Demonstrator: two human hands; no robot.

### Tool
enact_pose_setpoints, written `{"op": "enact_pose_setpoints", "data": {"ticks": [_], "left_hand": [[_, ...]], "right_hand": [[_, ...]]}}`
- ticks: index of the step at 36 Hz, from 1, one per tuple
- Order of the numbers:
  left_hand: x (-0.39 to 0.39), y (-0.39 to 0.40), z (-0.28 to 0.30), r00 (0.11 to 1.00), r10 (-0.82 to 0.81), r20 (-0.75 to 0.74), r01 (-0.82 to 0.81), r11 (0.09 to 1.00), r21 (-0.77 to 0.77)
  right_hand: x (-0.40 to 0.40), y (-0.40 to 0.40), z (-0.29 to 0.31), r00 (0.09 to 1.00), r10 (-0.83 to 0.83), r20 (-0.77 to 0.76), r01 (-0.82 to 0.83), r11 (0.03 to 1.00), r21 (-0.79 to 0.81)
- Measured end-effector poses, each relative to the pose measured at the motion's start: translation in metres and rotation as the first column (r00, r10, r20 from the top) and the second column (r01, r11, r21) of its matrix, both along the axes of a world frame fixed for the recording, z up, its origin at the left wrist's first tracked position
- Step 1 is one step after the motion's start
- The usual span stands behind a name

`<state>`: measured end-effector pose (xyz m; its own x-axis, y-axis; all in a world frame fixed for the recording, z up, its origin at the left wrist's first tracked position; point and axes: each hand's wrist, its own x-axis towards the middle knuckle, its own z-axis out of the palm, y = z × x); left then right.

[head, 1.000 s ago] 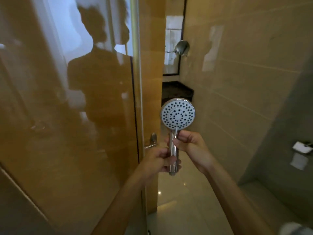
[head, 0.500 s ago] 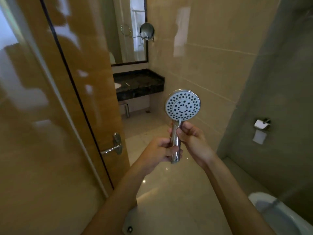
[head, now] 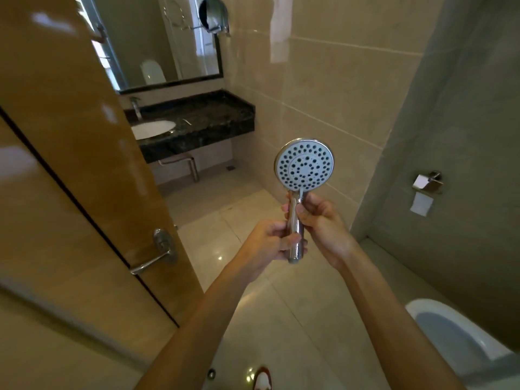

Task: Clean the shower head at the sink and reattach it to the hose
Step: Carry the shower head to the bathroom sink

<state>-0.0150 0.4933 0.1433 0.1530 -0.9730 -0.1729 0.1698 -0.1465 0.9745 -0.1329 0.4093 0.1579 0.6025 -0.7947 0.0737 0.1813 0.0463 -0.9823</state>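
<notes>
In the middle of the frame both hands hold the shower head upright, with its round face of small holes turned toward the camera. The left hand grasps the lower part of the chrome handle, with the thumb laid across it. The right hand grasps the handle higher, just under the round face, with the fingers closed around the metal. The bottom end of the handle is free, and no hose is joined to it.

In the upper left of the frame the white sink is set in a dark stone worktop, well apart from the shower head. A tap stands behind the sink, and a mirror hangs above it. A brown door with a metal lever handle fills the left side. At the right edge a toilet paper holder is fixed on the grey wall, and part of a toilet shows in the lower right corner.
</notes>
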Motion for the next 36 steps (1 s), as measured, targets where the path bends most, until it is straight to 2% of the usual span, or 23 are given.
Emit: {"op": "enact_pose_setpoints", "data": {"ticks": [10,20,36], "left_hand": [[0.035,-0.089,-0.005,0.998,-0.047,-0.032,0.047,0.999,0.002],[0.089,-0.169,-0.011,0.997,-0.041,-0.061,0.043,0.999,0.033],[0.143,-0.269,-0.011,0.997,0.022,-0.076,-0.015,0.996,0.085]], "right_hand": [[0.031,-0.081,-0.004,0.998,-0.069,-0.011,0.069,0.996,0.049],[0.085,-0.16,-0.001,0.992,-0.059,-0.114,0.064,0.997,0.039],[0.144,-0.268,-0.005,0.989,-0.007,-0.151,0.013,0.999,0.039]]}}
